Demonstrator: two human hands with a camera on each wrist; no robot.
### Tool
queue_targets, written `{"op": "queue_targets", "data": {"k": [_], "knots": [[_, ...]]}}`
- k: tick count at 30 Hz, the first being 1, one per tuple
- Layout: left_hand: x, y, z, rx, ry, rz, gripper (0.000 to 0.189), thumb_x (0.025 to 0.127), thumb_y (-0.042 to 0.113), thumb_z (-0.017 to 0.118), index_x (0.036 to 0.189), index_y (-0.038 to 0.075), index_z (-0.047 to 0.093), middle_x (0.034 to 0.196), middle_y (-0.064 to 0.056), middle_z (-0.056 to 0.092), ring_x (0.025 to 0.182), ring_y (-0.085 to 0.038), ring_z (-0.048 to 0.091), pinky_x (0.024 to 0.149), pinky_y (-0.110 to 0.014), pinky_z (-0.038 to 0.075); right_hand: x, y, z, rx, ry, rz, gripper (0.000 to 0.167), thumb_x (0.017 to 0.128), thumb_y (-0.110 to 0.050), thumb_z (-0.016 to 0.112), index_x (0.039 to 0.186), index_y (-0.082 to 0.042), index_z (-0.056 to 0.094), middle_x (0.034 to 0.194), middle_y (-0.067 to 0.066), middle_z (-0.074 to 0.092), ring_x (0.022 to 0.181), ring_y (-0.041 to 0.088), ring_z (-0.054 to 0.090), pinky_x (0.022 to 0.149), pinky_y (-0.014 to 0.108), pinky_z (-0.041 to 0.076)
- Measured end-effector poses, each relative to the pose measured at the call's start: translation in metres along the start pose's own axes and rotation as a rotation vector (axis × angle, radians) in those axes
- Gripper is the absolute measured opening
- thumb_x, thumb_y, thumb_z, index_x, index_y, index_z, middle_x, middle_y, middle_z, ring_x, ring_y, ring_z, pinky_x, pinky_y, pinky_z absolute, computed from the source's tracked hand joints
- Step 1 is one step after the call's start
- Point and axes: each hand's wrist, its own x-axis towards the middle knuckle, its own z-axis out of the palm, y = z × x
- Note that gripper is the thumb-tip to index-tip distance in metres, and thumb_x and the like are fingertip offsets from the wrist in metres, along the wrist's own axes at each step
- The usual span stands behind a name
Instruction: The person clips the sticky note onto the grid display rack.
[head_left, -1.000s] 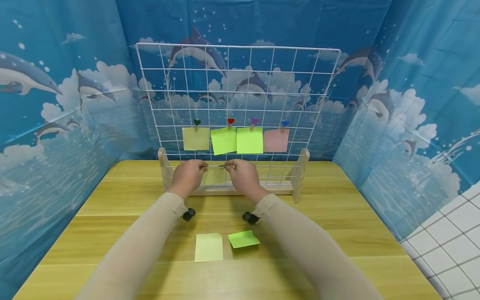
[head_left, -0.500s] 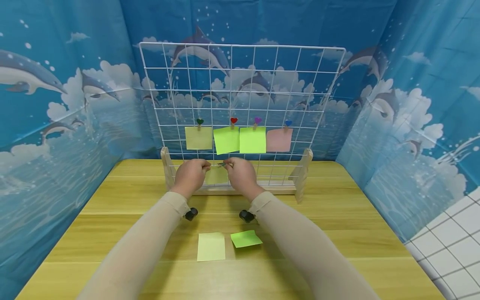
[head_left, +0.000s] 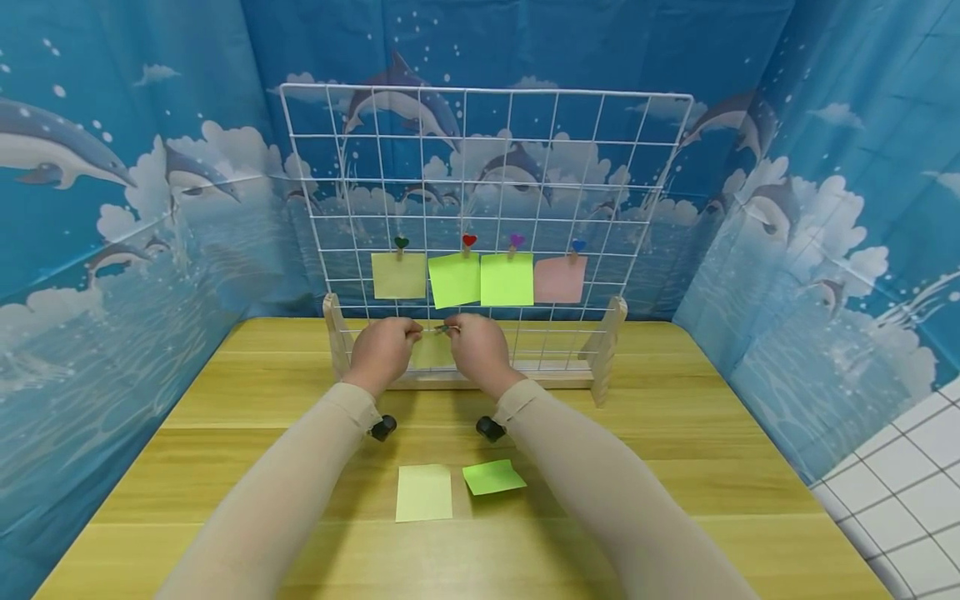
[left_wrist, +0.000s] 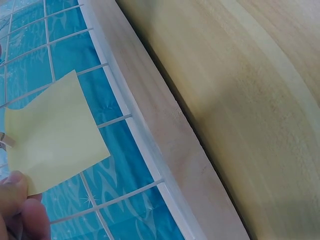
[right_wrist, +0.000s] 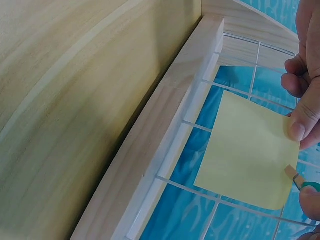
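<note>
My left hand [head_left: 381, 352] pinches the upper left corner of a pale yellow sticky note [right_wrist: 242, 152], which lies against the lower part of a white wire grid [head_left: 464, 179]. At the note's top edge my right hand [head_left: 482, 350] holds a small wooden clothespin [right_wrist: 295, 176] with a green part between thumb and finger. The clothespin's tip overlaps the note's edge; whether it also grips a grid wire cannot be made out. Above the hands, a row of notes hangs from heart-topped clothespins, among them a pink note [head_left: 559, 280] and a bright green note [head_left: 507, 280].
A pale yellow note [head_left: 424, 493] and a curled green note [head_left: 494, 477] lie on the wooden table [head_left: 300, 542] between the forearms. The grid stands in a wooden base [head_left: 555, 380] with side supports. A blue dolphin curtain [head_left: 150, 250] surrounds the table.
The view has shifted slightly. Both hands stay at the note, and the right hand with the clothespin has edged a little left toward the left hand.
</note>
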Motion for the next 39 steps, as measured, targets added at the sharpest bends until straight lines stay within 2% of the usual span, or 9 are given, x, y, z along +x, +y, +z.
{"op": "queue_targets", "data": {"k": [8, 18, 27, 39], "knots": [[-0.001, 0.001, -0.001, -0.002, 0.001, 0.001, 0.025, 0.108, 0.028, 0.062, 0.124, 0.018, 0.078, 0.121, -0.002, 0.079, 0.105, -0.026, 0.076, 0.089, -0.046, 0.062, 0.002, -0.005, -0.001, -0.061, -0.026, 0.004, 0.026, 0.109, -0.022, 0.059, 0.125, -0.015, 0.078, 0.121, 0.002, 0.079, 0.102, 0.017, 0.075, 0.084, 0.036, 0.063], [-0.001, 0.000, -0.001, -0.002, 0.011, 0.016, 0.025, 0.107, 0.027, 0.063, 0.125, 0.017, 0.078, 0.122, -0.003, 0.079, 0.105, -0.026, 0.076, 0.090, -0.046, 0.062, 0.005, -0.006, -0.001, -0.080, -0.051, 0.010, 0.027, 0.110, -0.021, 0.057, 0.128, -0.016, 0.077, 0.124, 0.001, 0.078, 0.098, 0.015, 0.073, 0.080, 0.034, 0.062], [0.000, -0.001, -0.001, 0.000, 0.010, 0.013, 0.024, 0.107, 0.027, 0.063, 0.124, 0.017, 0.078, 0.121, -0.002, 0.079, 0.106, -0.026, 0.076, 0.090, -0.046, 0.062, 0.007, -0.010, -0.002, -0.106, -0.070, -0.003, 0.029, 0.110, -0.017, 0.056, 0.131, -0.016, 0.075, 0.128, 0.001, 0.077, 0.110, 0.018, 0.074, 0.085, 0.035, 0.063], [0.000, 0.000, -0.001, -0.006, 0.005, 0.007, 0.024, 0.108, 0.027, 0.063, 0.123, 0.018, 0.078, 0.121, -0.002, 0.079, 0.105, -0.026, 0.076, 0.090, -0.046, 0.062, 0.010, -0.014, -0.005, -0.150, -0.113, 0.019, 0.032, 0.106, -0.009, 0.057, 0.132, -0.017, 0.075, 0.126, 0.000, 0.077, 0.109, 0.017, 0.074, 0.083, 0.035, 0.063]]}}
